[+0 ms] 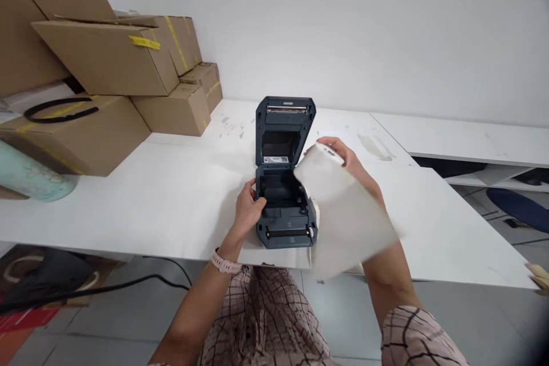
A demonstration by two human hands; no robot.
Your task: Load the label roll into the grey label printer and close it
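A dark grey label printer (285,183) stands near the front edge of the white table (171,194) with its lid swung up and its inside bay showing. My left hand (247,209) grips the printer's left side, fingers curled over the edge. My right hand (349,163) is raised just right of the printer and closed on a white paper roll (326,154). A long loose sheet from the roll (347,223) hangs down toward me, blurred, and covers part of my right forearm.
Several cardboard boxes (103,68) with yellow tape are stacked at the back left. A pale green cylinder (30,177) lies at the left edge. Black cables (86,291) run on the floor below. A second white surface (472,140) and a blue chair (518,206) are to the right.
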